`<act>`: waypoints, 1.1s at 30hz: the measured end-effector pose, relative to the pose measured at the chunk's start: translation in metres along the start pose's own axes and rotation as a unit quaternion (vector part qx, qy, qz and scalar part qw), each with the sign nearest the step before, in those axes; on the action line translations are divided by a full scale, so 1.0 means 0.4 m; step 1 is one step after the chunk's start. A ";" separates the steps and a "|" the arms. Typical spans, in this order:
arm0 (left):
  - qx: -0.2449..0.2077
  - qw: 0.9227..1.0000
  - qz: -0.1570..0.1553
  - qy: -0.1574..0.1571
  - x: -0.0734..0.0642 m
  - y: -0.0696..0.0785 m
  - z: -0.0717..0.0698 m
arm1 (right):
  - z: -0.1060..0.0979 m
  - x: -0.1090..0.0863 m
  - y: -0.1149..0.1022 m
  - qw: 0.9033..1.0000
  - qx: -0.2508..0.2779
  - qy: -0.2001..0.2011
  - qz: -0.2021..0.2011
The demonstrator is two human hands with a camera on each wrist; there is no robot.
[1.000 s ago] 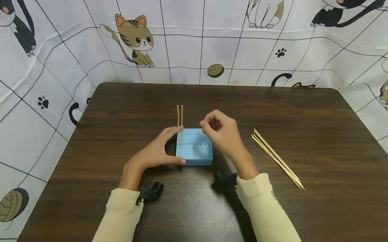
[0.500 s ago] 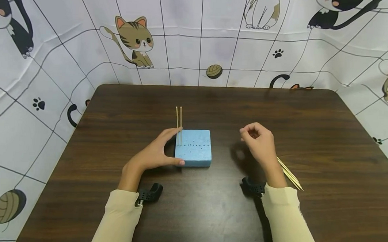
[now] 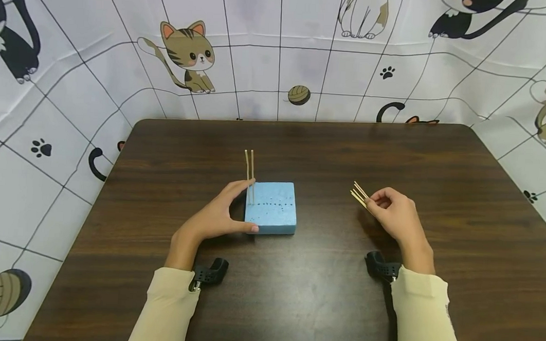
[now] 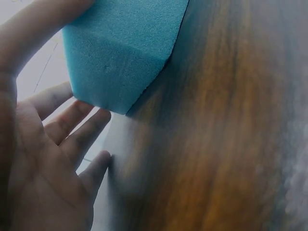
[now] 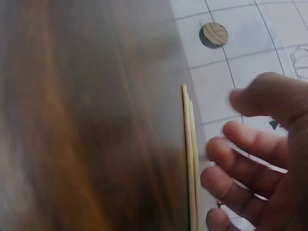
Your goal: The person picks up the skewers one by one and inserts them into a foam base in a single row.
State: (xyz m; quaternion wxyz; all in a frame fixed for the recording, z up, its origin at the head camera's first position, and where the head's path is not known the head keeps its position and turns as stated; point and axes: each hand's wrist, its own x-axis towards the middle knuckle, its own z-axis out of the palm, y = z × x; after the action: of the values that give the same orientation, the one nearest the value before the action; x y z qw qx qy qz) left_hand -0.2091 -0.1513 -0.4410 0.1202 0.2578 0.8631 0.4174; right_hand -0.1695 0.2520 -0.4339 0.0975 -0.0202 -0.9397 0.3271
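A light-blue foam block (image 3: 275,214) with a row of small holes sits mid-table in the head view. My left hand (image 3: 217,216) holds its left side, thumb at the near face and fingers at the far side. Two thin bamboo skewers (image 3: 252,164) stand upright in the block's left part. To the right lies a small bundle of bamboo skewers (image 3: 358,193), mostly hidden under my right hand (image 3: 395,218). In the right wrist view, the thumb and loosely bent fingers are spread apart beside the bundled skewers (image 5: 191,163), with nothing between them.
The dark wooden table (image 3: 294,295) has its far edge against a white tiled-pattern sheet (image 3: 259,72) printed with cats. A black wrist camera (image 3: 212,271) sits on the left wrist, and another wrist camera (image 3: 381,266) on the right.
My right hand has moved from beside the foam block rightward to the lying skewers. My left hand has stayed on the block, and the two standing skewers have not moved.
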 end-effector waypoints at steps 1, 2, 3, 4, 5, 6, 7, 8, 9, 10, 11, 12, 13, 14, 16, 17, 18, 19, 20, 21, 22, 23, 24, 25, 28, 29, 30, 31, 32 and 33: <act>0.000 1.000 0.000 0.000 -0.001 0.000 0.001 | -0.004 -0.003 0.005 1.000 -0.003 -0.008 0.003; -0.001 1.000 0.000 0.001 -0.002 0.000 0.002 | -0.006 -0.006 0.009 1.000 -0.005 -0.015 0.007; -0.001 1.000 -0.001 0.002 -0.003 0.000 0.003 | -0.009 -0.008 0.012 1.000 -0.007 -0.021 0.009; -0.001 1.000 -0.001 0.003 -0.004 0.000 0.003 | -0.011 -0.010 0.014 1.000 -0.009 -0.027 0.012; -0.002 1.000 -0.001 0.004 -0.005 0.000 0.004 | -0.013 -0.011 0.014 0.999 -0.012 -0.030 0.014; -0.002 1.000 -0.001 0.006 -0.006 0.001 0.005 | -0.015 -0.012 0.016 0.999 -0.016 -0.033 0.015; -0.002 1.000 -0.001 0.006 -0.007 0.001 0.006 | -0.016 -0.014 0.016 0.999 -0.021 -0.034 0.016; -0.002 1.000 -0.001 0.007 -0.008 0.001 0.007 | -0.017 -0.014 0.017 0.999 -0.027 -0.037 0.016; -0.003 1.000 -0.001 0.007 -0.009 0.001 0.008 | -0.018 -0.014 0.017 0.999 -0.033 -0.037 0.014; -0.003 1.000 -0.001 0.008 -0.010 0.002 0.009 | -0.019 -0.015 0.018 0.998 -0.040 -0.038 0.013; -0.004 1.000 0.000 0.008 -0.011 0.003 0.009 | -0.020 -0.015 0.019 0.998 -0.046 -0.038 0.011; -0.004 1.000 0.000 0.008 -0.012 0.003 0.010 | -0.020 -0.015 0.021 0.998 -0.051 -0.037 0.009; -0.004 1.000 0.000 0.009 -0.013 0.004 0.011 | -0.020 -0.016 0.022 0.998 -0.055 -0.037 0.006; -0.003 1.000 0.000 0.009 -0.014 0.005 0.011 | -0.020 -0.016 0.024 0.998 -0.058 -0.036 0.003; -0.003 1.000 0.000 0.010 -0.016 0.006 0.013 | -0.020 -0.016 0.026 0.998 -0.061 -0.033 -0.002; -0.002 1.000 0.000 0.011 -0.016 0.007 0.013 | -0.021 -0.017 0.026 0.998 -0.063 -0.031 -0.004; -0.002 1.000 0.000 0.012 -0.017 0.008 0.014 | -0.021 -0.017 0.027 0.998 -0.063 -0.030 -0.005; -0.002 1.000 -0.001 0.012 -0.017 0.009 0.015 | -0.022 -0.017 0.027 0.997 -0.065 -0.029 -0.007; -0.002 1.000 -0.001 0.013 -0.018 0.010 0.016 | -0.023 -0.018 0.027 0.997 -0.064 -0.029 -0.006; -0.002 1.000 -0.002 0.013 -0.018 0.010 0.016 | -0.024 -0.019 0.027 0.997 -0.065 -0.029 -0.005; -0.002 1.000 -0.002 0.013 -0.019 0.011 0.017 | -0.024 -0.019 0.027 0.997 -0.066 -0.029 -0.004; -0.002 1.000 -0.001 0.012 -0.019 0.012 0.018 | -0.025 -0.020 0.028 0.997 -0.068 -0.028 -0.003; -0.002 1.000 -0.002 0.012 -0.019 0.012 0.019 | -0.025 -0.020 0.029 0.997 -0.069 -0.028 -0.002; -0.002 1.000 -0.002 0.012 -0.019 0.013 0.019 | -0.026 -0.021 0.029 0.997 -0.070 -0.028 -0.001; -0.002 1.000 -0.004 0.011 -0.019 0.015 0.022 | -0.028 -0.024 0.031 0.997 -0.071 -0.029 0.002; -0.002 1.000 -0.004 0.011 -0.020 0.016 0.023 | -0.029 -0.025 0.031 0.997 -0.071 -0.030 0.003; -0.002 1.000 -0.005 0.010 -0.020 0.017 0.023 | -0.030 -0.025 0.032 0.997 -0.071 -0.031 0.005; -0.003 1.000 -0.005 0.010 -0.020 0.018 0.024 | -0.031 -0.026 0.032 0.997 -0.070 -0.032 0.005; -0.004 1.000 -0.005 0.010 -0.021 0.020 0.025 | -0.032 -0.027 0.032 0.997 -0.069 -0.033 0.005; -0.004 1.000 -0.005 0.009 -0.021 0.021 0.026 | -0.034 -0.028 0.031 0.997 -0.067 -0.033 0.005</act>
State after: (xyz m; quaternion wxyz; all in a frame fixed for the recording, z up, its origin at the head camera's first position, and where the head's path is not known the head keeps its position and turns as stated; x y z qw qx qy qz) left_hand -0.1947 -0.1447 -0.4408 0.1152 0.2490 0.8638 0.4227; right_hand -0.1563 0.2689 -0.4332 0.0629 -0.0203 -0.9623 0.2640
